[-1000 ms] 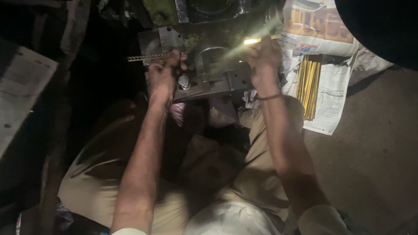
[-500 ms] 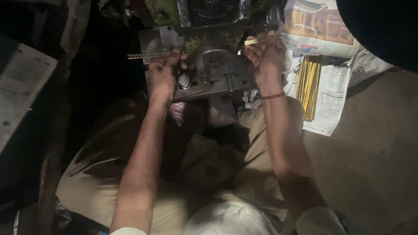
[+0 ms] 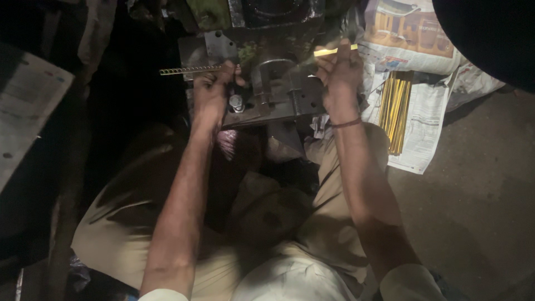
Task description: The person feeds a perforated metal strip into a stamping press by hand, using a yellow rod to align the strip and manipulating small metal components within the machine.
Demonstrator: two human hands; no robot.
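Seemingly unmoved, both hands [image 3: 212, 92] still hold brass strips [image 3: 334, 51].

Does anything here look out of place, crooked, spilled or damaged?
Nothing stands out. The left hand holds a punched strip at the press, the right hand holds a yellow strip, and more yellow strips lie in a tidy bundle on newspaper. The dim light hides fine damage.

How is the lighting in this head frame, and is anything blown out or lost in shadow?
Head view: dim overall, lit mainly around the metal press and newspaper; the yellow strip in the right hand glares bright; left edge beyond the left hand and perforated strip falls near black; a dark blurred shape blocks the top-right corner.
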